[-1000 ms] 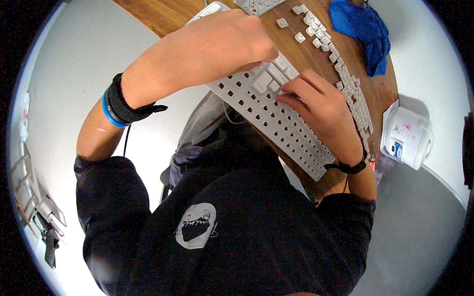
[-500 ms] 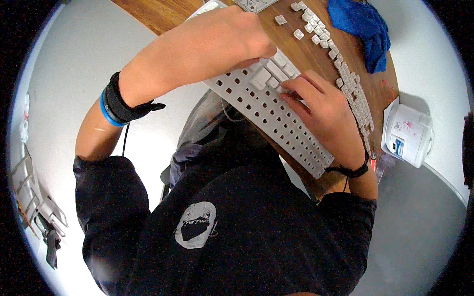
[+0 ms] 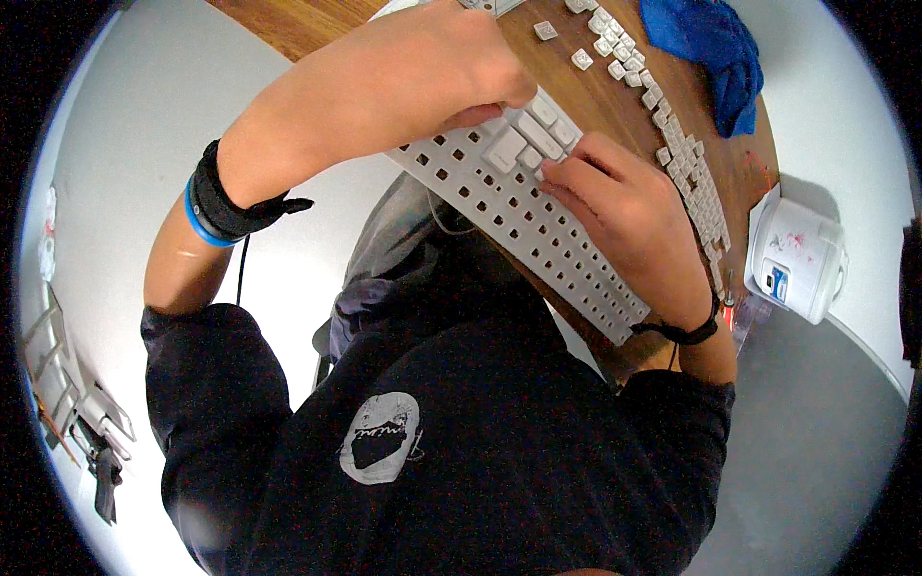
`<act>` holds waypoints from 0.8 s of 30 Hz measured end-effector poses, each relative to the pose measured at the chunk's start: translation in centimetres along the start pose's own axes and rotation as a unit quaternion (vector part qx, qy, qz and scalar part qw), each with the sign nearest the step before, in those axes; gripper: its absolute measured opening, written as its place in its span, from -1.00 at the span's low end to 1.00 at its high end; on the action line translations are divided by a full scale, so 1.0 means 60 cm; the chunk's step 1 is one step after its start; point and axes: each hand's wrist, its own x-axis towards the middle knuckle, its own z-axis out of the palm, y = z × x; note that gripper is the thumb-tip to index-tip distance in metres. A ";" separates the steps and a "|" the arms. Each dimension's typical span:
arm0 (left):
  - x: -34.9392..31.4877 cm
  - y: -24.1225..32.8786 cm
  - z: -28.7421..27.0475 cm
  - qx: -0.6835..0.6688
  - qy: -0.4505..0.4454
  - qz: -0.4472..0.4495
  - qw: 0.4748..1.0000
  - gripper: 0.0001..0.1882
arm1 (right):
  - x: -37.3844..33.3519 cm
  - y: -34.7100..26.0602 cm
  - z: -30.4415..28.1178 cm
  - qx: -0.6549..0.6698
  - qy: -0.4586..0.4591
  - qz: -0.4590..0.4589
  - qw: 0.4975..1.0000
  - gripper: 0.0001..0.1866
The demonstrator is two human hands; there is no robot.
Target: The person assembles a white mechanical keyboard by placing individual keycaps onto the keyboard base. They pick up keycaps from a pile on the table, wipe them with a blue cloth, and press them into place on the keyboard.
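Note:
A white keyboard [image 3: 538, 240] lies slanted on a wooden table [image 3: 615, 106], most of its key sockets bare, with a few keycaps [image 3: 523, 134] seated near its upper end. My left hand [image 3: 451, 62] is curled over the keyboard's upper end, gripping it. My right hand [image 3: 624, 206] rests on the keyboard, its fingertips pinched on a small white keycap [image 3: 544, 171] at the seated keys. Several loose white keycaps [image 3: 691, 182] lie in a row along the table to the right.
A blue cloth [image 3: 715, 48] lies crumpled at the table's far right. A white cylindrical appliance [image 3: 797, 259] stands on the floor to the right of the table. Grey metal objects [image 3: 72, 403] lie on the pale floor at the left.
The view has shifted slightly. My right fingertips have edged up-left along the keyboard toward the seated keys. My left hand stays on the upper end.

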 end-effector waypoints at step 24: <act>-0.003 0.005 -0.004 0.027 -0.015 -0.007 0.999 -0.89 | 0.008 0.053 0.024 -0.006 0.022 -0.051 0.998 -0.89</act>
